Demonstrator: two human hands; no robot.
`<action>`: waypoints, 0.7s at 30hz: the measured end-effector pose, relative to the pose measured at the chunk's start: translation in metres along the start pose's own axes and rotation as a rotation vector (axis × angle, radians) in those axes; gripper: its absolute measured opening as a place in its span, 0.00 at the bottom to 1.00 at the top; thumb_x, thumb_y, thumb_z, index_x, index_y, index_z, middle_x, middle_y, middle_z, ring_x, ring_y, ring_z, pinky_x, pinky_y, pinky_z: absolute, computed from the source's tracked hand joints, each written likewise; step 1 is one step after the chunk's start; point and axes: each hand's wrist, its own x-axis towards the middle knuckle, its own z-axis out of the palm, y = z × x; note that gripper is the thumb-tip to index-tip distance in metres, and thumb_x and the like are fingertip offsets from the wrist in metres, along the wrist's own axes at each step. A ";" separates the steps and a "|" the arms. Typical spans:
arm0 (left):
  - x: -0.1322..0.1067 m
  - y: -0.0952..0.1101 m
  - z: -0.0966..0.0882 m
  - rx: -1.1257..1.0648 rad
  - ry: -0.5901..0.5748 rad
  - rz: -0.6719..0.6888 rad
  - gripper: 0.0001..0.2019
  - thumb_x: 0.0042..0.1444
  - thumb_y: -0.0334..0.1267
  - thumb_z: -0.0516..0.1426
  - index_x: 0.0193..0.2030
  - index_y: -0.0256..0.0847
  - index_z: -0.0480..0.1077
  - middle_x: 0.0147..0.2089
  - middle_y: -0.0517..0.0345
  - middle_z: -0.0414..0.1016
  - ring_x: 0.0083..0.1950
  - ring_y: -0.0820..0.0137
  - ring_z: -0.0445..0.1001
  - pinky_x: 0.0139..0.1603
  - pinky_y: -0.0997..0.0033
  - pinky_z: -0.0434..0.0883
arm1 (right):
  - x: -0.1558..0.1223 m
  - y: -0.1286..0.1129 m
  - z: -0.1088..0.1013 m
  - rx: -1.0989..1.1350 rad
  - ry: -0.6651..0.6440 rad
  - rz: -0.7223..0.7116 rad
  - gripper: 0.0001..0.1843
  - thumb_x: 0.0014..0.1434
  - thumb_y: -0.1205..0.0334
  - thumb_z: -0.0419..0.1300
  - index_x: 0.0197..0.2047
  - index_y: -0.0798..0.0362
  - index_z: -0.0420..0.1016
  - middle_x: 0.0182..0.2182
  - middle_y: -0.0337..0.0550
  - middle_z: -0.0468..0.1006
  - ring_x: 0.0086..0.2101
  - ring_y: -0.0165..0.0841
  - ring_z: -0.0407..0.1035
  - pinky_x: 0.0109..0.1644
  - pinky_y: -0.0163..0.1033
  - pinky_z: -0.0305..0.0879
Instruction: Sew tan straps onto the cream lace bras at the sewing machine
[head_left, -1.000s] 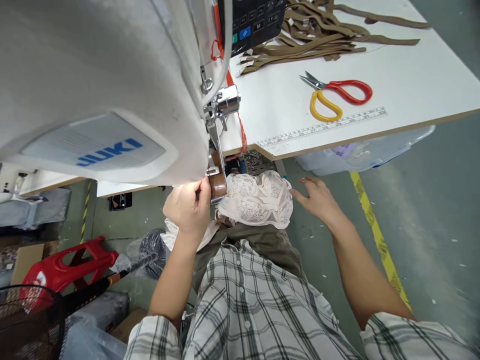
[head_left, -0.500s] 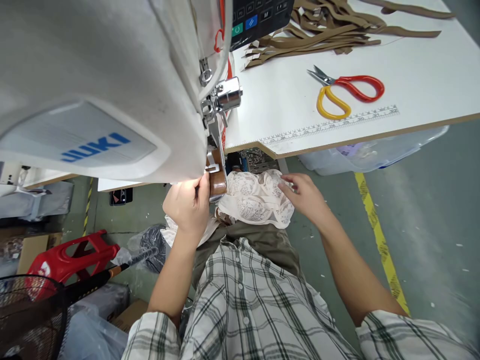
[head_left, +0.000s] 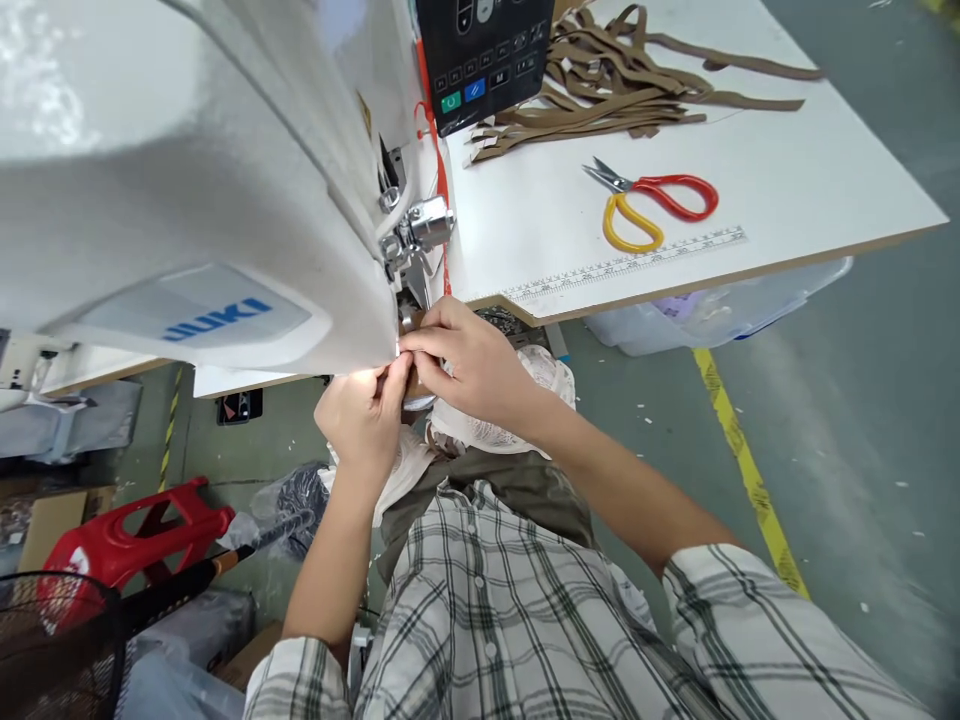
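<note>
Under the head of a white JUKI sewing machine (head_left: 217, 317), my two hands meet close to the needle area. My left hand (head_left: 362, 415) is closed in a pinch at the lower edge of the machine head; what it grips is hidden. From the right, my right hand (head_left: 472, 365) reaches across with thumb and fingers pinched beside the left fingertips, and anything between them is too small to make out. A cream lace bra (head_left: 480, 430) lies over my lap, partly covered by my right hand and forearm. More pale fabric (head_left: 405, 465) hangs below my left wrist.
On the white table (head_left: 540, 220) to the right lie scissors (head_left: 637, 205) with red and yellow handles, a printed ruler strip (head_left: 630, 265) and a heap of brown straps (head_left: 615, 85). A control panel (head_left: 487, 65) stands behind. A red stool (head_left: 142, 530) and a fan (head_left: 60, 640) are at left.
My right hand has left the lace bra on my lap and moved left and up to the machine, beside my left hand. The view has shifted slightly; my left hand keeps its pinch.
</note>
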 end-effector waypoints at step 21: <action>-0.063 -0.046 -0.030 -0.553 -0.054 0.552 0.12 0.58 0.31 0.61 0.49 0.41 0.72 0.48 0.46 0.81 0.45 0.65 0.82 0.45 0.69 0.79 | -0.021 0.003 -0.019 -0.244 0.159 0.257 0.11 0.68 0.60 0.53 0.39 0.53 0.75 0.36 0.45 0.69 0.37 0.35 0.67 0.42 0.41 0.65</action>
